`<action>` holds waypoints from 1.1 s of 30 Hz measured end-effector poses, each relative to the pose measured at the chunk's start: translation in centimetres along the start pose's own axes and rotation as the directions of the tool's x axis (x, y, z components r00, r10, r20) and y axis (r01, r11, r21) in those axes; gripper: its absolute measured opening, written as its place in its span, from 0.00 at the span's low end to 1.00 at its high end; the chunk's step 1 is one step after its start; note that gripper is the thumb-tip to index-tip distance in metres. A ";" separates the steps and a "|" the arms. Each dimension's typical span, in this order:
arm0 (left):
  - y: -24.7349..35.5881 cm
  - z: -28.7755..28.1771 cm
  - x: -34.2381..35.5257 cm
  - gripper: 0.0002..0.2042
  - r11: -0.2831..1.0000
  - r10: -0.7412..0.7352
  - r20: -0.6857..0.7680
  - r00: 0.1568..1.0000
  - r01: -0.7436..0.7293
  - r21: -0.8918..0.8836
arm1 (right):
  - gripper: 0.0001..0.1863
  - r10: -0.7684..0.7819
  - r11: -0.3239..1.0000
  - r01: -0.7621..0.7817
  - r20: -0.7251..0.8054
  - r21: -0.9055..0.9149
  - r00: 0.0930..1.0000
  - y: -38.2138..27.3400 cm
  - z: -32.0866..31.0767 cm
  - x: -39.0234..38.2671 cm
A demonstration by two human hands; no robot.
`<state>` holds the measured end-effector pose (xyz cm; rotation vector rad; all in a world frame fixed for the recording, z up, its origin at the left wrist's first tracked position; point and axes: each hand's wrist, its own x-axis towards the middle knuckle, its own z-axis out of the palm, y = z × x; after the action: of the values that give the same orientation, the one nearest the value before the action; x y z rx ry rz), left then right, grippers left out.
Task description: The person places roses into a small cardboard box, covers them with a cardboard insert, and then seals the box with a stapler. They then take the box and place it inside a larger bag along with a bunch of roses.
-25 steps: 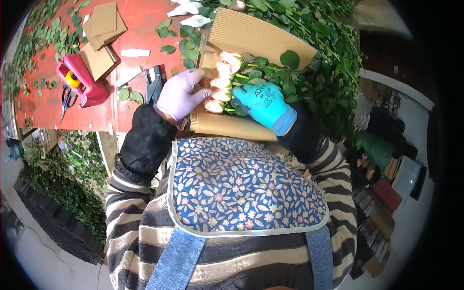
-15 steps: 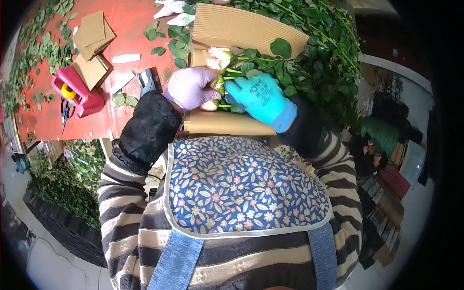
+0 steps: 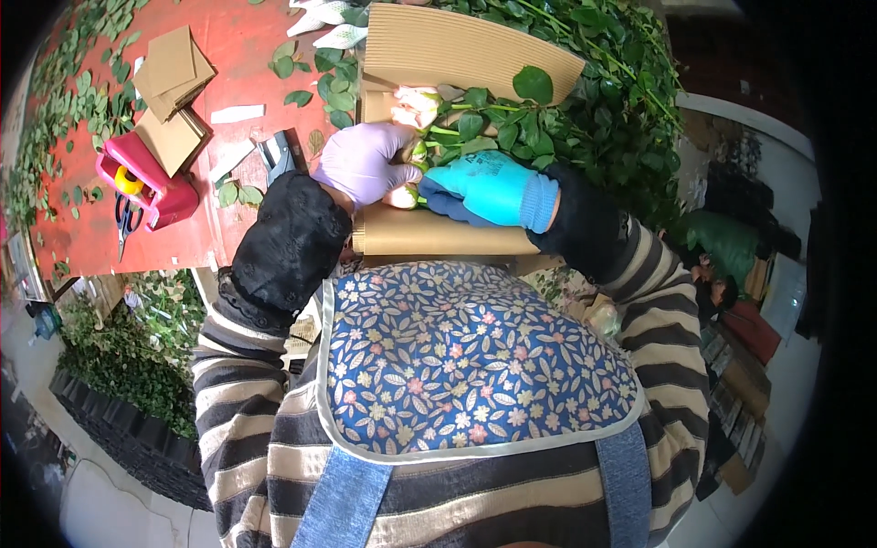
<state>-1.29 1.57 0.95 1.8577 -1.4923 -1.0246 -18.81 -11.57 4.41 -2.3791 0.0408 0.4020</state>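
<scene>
In the head view, the work in hand looks like setting pale pink roses [image 3: 416, 103] level with one another; they lie sideways on a corrugated cardboard sheet [image 3: 470, 44], heads to the left, leafy stems [image 3: 594, 137] to the right. The left hand [image 3: 364, 164], gloved in lavender, has finger and thumb drawn in and seems to pinch one bloom. The right hand [image 3: 484, 187], in a blue glove, lies over the stems just beside the heads, its fingertips hidden, so I cannot tell what it grips. The next move seems to call for steady stems and light pressure on the petals. The cardboard cradles the roses; a pink tape dispenser [image 3: 172, 199] on the red table [image 3: 242, 68] holds a yellow roll [image 3: 128, 181].
</scene>
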 end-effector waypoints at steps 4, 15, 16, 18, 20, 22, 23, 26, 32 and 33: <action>0.4 0.1 0.1 0.14 0.999 -0.035 0.025 0.999 0.036 -0.015 | 0.08 -0.031 0.998 0.026 -0.079 -0.064 0.996 0.6 0.9 -0.8; 1.2 -2.3 -4.4 0.13 0.943 0.324 -0.034 0.946 -0.320 0.088 | 0.05 0.030 0.980 -0.041 -0.061 -0.195 0.998 1.3 2.1 -0.3; 1.3 -2.4 -4.9 0.15 0.920 0.391 -0.048 0.919 -0.392 -0.001 | 0.05 0.010 0.977 -0.016 -0.027 -0.213 1.000 1.6 2.1 -0.3; 2.0 -2.7 -5.7 0.18 0.925 0.341 0.138 0.930 -0.358 0.125 | 0.05 -0.008 0.971 0.008 0.002 -0.237 1.000 2.1 2.1 -0.1; 1.2 -2.4 -5.1 0.18 0.912 0.384 0.171 0.907 -0.402 0.086 | 0.06 -0.042 0.969 0.033 -0.030 -0.245 0.999 2.1 2.2 -0.1; 0.7 -2.4 -5.0 0.18 0.923 0.363 0.223 0.905 -0.382 0.047 | 0.07 0.007 0.968 0.000 0.025 -0.251 1.000 1.6 1.6 -0.3; 0.5 -2.3 -4.9 0.18 0.940 0.325 0.267 0.907 -0.341 0.014 | 0.06 -0.031 0.974 0.033 0.014 -0.225 0.999 1.8 1.6 -0.2; 0.2 -2.2 -4.7 0.17 0.943 0.284 0.288 0.915 -0.320 0.085 | 0.08 -0.065 0.982 0.058 -0.032 -0.179 0.997 2.2 1.6 0.0; 2.1 -2.6 -3.8 0.17 0.954 0.277 0.361 0.891 -0.301 0.012 | 0.10 0.026 0.998 -0.022 0.056 -0.067 0.998 2.6 1.3 -0.1; 1.5 -2.2 -4.1 0.17 0.956 0.282 0.345 0.895 -0.293 -0.021 | 0.13 -0.056 0.998 0.057 0.021 -0.032 0.998 2.8 1.2 0.0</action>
<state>-0.72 5.11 4.33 1.4641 -1.9281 -1.2283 -19.54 -12.82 1.75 -2.4018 -0.0427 0.4021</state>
